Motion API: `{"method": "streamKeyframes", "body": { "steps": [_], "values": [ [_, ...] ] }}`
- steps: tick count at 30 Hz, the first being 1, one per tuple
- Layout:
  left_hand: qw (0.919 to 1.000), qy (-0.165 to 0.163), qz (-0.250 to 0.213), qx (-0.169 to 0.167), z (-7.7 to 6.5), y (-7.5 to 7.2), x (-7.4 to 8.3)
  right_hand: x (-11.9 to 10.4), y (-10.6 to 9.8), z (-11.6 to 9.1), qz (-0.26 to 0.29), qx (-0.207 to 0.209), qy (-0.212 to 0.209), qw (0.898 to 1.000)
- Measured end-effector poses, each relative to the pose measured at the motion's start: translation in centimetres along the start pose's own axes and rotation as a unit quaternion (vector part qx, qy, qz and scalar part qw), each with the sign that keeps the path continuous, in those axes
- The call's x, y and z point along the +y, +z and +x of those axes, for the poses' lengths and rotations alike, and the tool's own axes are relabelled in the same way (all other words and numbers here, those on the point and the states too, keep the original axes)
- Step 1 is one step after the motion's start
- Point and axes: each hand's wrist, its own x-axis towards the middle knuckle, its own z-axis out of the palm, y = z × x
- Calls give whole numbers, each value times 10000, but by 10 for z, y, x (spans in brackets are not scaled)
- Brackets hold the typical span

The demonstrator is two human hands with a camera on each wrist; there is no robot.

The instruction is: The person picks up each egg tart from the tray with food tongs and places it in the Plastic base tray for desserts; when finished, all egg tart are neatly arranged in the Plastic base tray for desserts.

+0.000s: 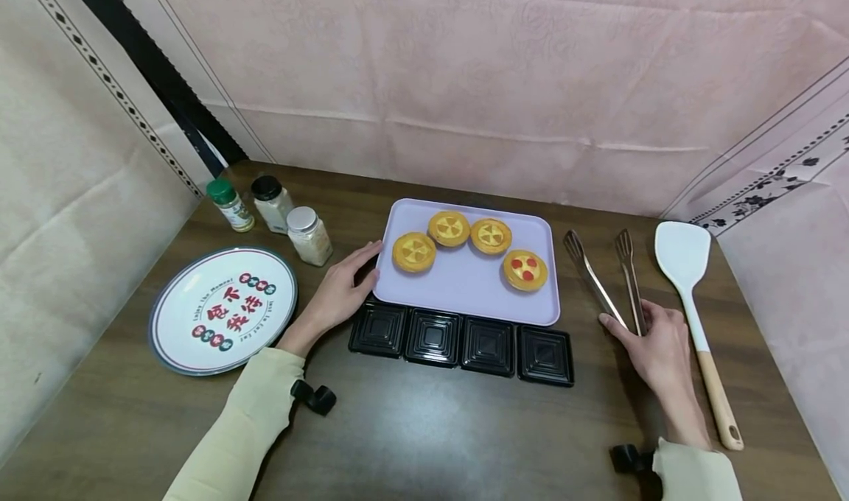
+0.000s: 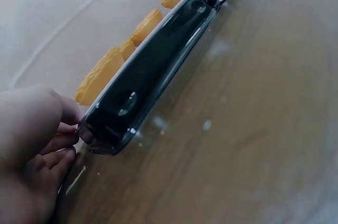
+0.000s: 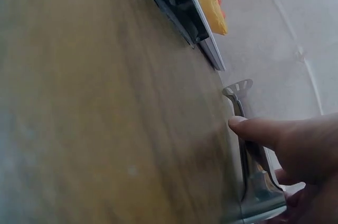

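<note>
My left hand [image 1: 340, 289] rests at the near left corner of a pale lavender tray [image 1: 458, 293], fingers along its edge. On the tray are three egg tarts [image 1: 414, 253] with a yellow wedge pattern and one tart [image 1: 525, 270] with red pieces on top. To the tray's right, my right hand [image 1: 659, 350] holds metal tongs [image 1: 599, 287], thumb on one arm and fingers at the other. Their jaws stand spread and point away from me. In the right wrist view, the thumb presses along the tongs [image 3: 259, 182]; the other fingers are partly hidden.
A row of black square plastic containers [image 1: 488, 346] lies along the tray's near edge. A white spatula [image 1: 683, 254] with a wooden handle is right of the tongs. At left are a round printed plate [image 1: 179, 317] and three seasoning jars [image 1: 309, 237]. Cloth walls [image 1: 464, 81] border the table.
</note>
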Motion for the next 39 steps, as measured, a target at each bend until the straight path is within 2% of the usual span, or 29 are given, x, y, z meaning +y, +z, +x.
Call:
{"method": "streamKeyframes", "body": {
  "steps": [5,10,16,22,28,34,39],
  "values": [
    [10000,10,24,-5,1,0,0,-2,-6,0,192,32,45,9998],
    [10000,51,43,-19,1,0,0,-14,-29,2,354,362,-11,9987],
    [9999,96,47,2,2,-1,-1,-43,-65,1,137,352,-575,9976],
    [9999,86,61,-25,2,0,-2,-65,-84,-7,107,180,-985,9949],
    [10000,33,42,-48,1,0,-1,-72,-88,-15,-250,-256,-1147,9928],
    [9999,88,52,-33,1,-2,-1,-72,-82,-14,-441,-406,-1516,9866],
    [10000,57,22,-63,0,-1,0,-72,-78,-14,-456,-522,-1585,9849]
  ]
}}
